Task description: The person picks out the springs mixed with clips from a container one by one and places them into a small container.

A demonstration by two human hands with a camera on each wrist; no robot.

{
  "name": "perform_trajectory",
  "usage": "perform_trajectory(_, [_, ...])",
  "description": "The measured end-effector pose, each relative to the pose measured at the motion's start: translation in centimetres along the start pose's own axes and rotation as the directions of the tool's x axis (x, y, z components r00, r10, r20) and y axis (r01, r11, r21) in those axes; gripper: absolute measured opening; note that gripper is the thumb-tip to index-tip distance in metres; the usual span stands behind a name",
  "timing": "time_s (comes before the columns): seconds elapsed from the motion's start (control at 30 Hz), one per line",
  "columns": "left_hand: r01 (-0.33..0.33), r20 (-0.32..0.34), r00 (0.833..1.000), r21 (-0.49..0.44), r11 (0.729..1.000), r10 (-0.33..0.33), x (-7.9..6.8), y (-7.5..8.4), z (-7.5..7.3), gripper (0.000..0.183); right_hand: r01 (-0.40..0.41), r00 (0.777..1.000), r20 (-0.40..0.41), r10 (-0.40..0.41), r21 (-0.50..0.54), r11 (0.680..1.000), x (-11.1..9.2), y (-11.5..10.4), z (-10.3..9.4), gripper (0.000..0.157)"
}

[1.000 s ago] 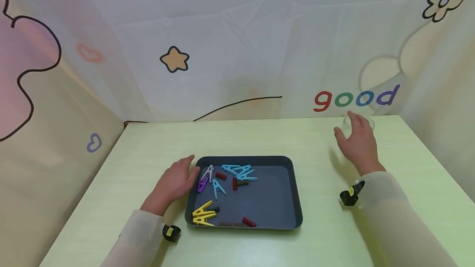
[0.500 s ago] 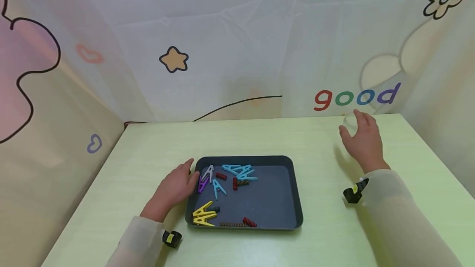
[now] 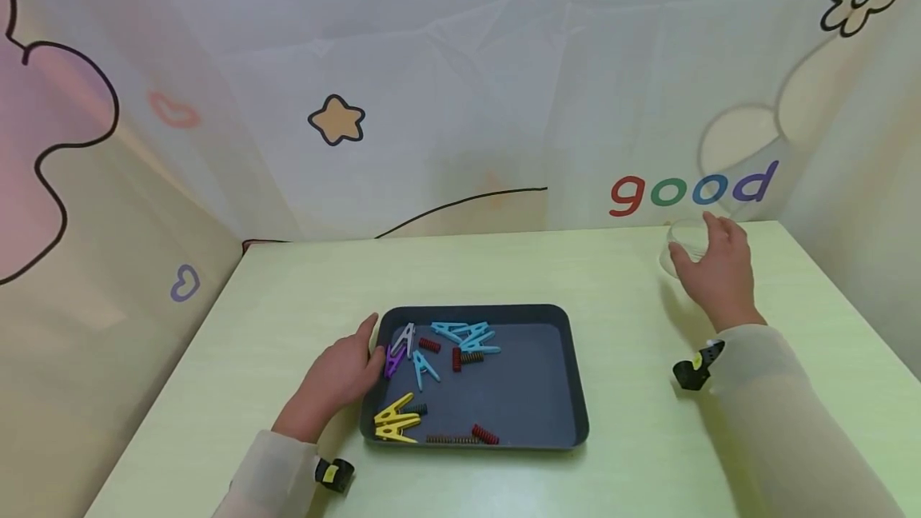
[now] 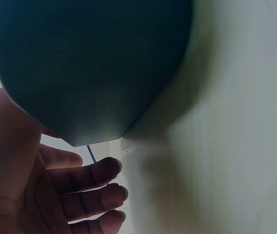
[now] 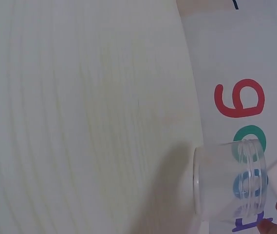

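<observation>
My left hand (image 3: 341, 374) rests at the left side of a dark grey tray (image 3: 511, 390), thumb at its rim and the other fingers loosely bent. The left wrist view shows those fingers (image 4: 94, 200) beside the tray's outer wall (image 4: 94, 63). Inside the tray lie yellow clothespins (image 3: 394, 430), light blue clothespins (image 3: 475, 336), a purple clothespin (image 3: 393, 363) and a pale grey one, plus red springs (image 3: 485, 434) and dark springs (image 3: 472, 357). At the far right, my right hand (image 3: 718, 274) is spread over a clear jar (image 5: 221, 180), its fingertips near the threaded mouth.
A pale green table (image 3: 619, 470) carries the tray and the jar. Behind it hangs a printed cloth (image 3: 460, 102), close beyond the jar, and more cloth stands along both sides. Black cameras are strapped at both wrists.
My right hand has shifted to the right, so more of the clear jar shows to its left. The left hand stays at the tray's edge, and the tray's contents are unchanged.
</observation>
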State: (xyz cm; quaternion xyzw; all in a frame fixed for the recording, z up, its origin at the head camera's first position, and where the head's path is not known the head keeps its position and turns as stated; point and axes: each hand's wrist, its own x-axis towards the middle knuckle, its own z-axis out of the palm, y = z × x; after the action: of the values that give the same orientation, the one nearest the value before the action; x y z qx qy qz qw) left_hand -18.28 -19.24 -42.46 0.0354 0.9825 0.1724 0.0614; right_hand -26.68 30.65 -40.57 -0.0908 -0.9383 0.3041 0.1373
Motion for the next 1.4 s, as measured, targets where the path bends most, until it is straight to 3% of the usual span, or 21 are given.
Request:
perform_trajectory(0.57, [0.019,0.055,0.998,-0.068,0.998,-0.015,-0.6,0.1,0.3,0.07,-0.126,0.989,0.087,0.12,0.067,0.99,0.8,1.0,-0.1,0.093])
perform_trajectory(1.0, [0.07,0.057,0.996,-0.145,0.987,-0.063,-0.7,0.2,0.8,0.07,-0.174,0.978,0.131,0.161,0.095,0.98,1.2,1.9,0.2,0.105])
perform_trajectory(1.4, [0.061,0.073,0.996,-0.189,0.98,-0.048,-0.6,0.0,1.1,0.069,-0.194,0.975,0.132,0.179,0.117,0.974,1.7,2.6,0.5,0.11])
